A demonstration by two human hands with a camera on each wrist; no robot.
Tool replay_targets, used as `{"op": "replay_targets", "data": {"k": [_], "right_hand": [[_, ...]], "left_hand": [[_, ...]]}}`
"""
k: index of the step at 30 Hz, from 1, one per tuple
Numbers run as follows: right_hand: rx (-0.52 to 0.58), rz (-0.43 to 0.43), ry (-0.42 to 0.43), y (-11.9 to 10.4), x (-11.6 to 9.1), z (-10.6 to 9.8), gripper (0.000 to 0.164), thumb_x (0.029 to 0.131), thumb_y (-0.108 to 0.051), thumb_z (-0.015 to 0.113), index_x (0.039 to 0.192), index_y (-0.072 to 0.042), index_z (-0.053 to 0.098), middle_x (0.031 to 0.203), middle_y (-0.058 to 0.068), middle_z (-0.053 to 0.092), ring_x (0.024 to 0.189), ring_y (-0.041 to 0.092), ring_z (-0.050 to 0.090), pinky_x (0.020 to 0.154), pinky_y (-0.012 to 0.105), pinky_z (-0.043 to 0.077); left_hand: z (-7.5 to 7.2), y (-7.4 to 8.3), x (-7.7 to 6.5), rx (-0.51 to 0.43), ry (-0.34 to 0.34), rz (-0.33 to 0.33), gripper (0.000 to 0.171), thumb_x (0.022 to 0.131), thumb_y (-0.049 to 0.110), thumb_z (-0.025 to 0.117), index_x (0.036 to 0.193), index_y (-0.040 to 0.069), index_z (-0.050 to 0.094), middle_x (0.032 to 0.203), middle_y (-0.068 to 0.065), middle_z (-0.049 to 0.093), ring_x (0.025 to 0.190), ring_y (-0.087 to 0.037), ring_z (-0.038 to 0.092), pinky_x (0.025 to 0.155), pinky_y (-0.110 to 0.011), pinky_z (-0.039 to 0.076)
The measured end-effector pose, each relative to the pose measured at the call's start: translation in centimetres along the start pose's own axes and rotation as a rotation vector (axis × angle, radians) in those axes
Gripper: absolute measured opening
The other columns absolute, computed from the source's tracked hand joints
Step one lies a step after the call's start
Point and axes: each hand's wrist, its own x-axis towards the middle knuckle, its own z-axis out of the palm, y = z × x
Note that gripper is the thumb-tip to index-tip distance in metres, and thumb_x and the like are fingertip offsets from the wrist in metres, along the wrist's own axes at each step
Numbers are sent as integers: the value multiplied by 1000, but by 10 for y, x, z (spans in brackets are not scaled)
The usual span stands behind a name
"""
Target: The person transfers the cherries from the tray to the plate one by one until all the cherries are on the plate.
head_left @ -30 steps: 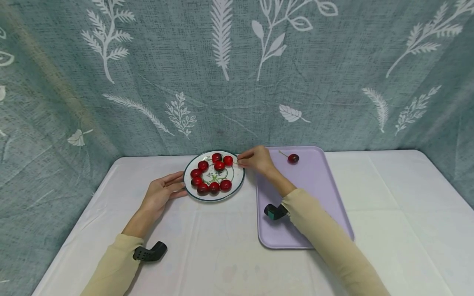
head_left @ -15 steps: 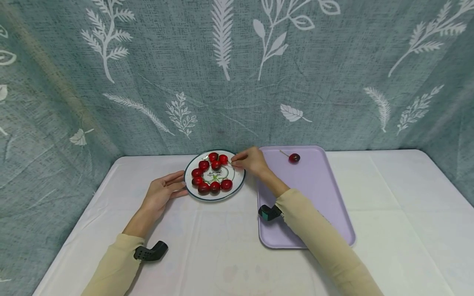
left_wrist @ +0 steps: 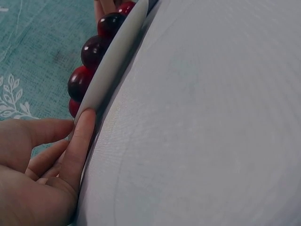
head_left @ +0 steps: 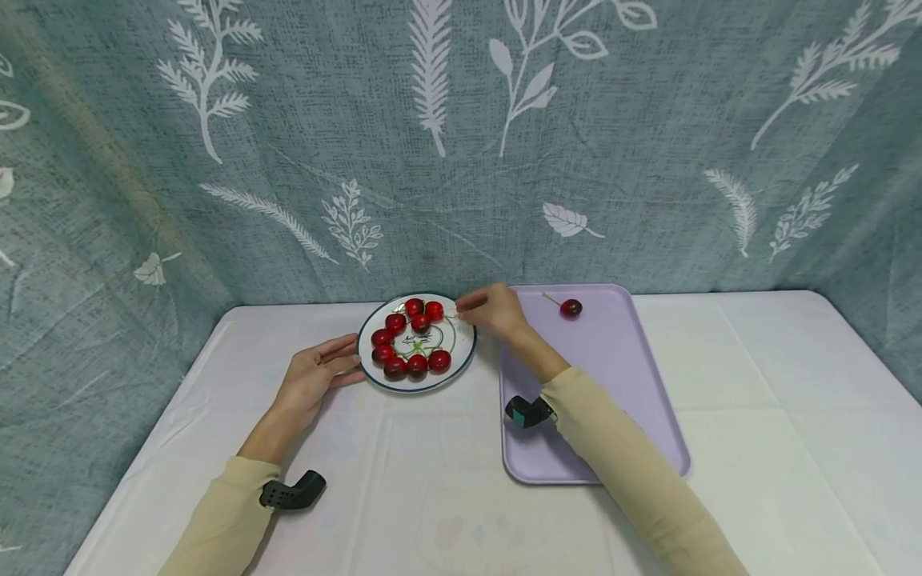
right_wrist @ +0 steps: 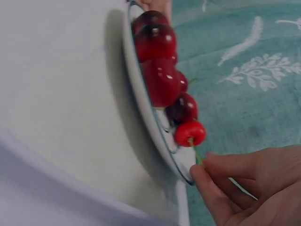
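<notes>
A round white plate [head_left: 461, 344] with a dark rim carries several red cherries [head_left: 394, 367] in a ring. My left hand [head_left: 306, 378] holds its left edge, and in the left wrist view a finger lies against the plate's underside [left_wrist: 120, 54]. Over the right edge, my right hand [head_left: 495, 310] pinches the thin green stem [right_wrist: 198, 156] of a bright red cherry [right_wrist: 190, 133] between thumb and finger. That cherry sits at the back right of the ring, beside darker ones. Other green stems point in to the plate's middle, where printed lettering shows.
A lilac tray [head_left: 598, 400] lies right of the plate, under my right forearm. One dark cherry [head_left: 571, 309] with its stem rests near the tray's back edge. A white cloth [head_left: 403, 496] covers the table, and a green leaf-patterned curtain [head_left: 461, 200] hangs behind.
The right hand has shifted left with the stemmed cherry, then slightly back right. The back cherries moved a little left with it. My left hand stays at the plate.
</notes>
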Motion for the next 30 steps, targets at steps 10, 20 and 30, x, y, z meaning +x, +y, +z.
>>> {"op": "replay_targets", "data": {"k": [10,20,30], "right_hand": [[148,6,-45,0,2,-33,25,89,1,68,112,9,69,110,23,69,96,31,69,83,33,62],[56,-32,-1,19,3,-73,25,92,-1,66,114,8,69,112,25,68,97,33,68,88,42,61],[-2,15,105,38,-1,-119,29,94,-6,64,120,7,66,121,25,64,104,35,66,91,40,59]], "left_hand": [[-1,-1,0,-10,-3,-3,54,97,-4,52,148,-6,34,148,-28,38,88,-3,67,86,-25,59],[0,2,-1,-18,-5,4,54,97,-4,52,148,-6,35,147,-28,38,88,-3,67,86,-24,59],[0,2,-1,-11,-5,1,54,97,-4,52,148,-6,35,146,-28,40,89,-3,67,86,-25,59]]}}
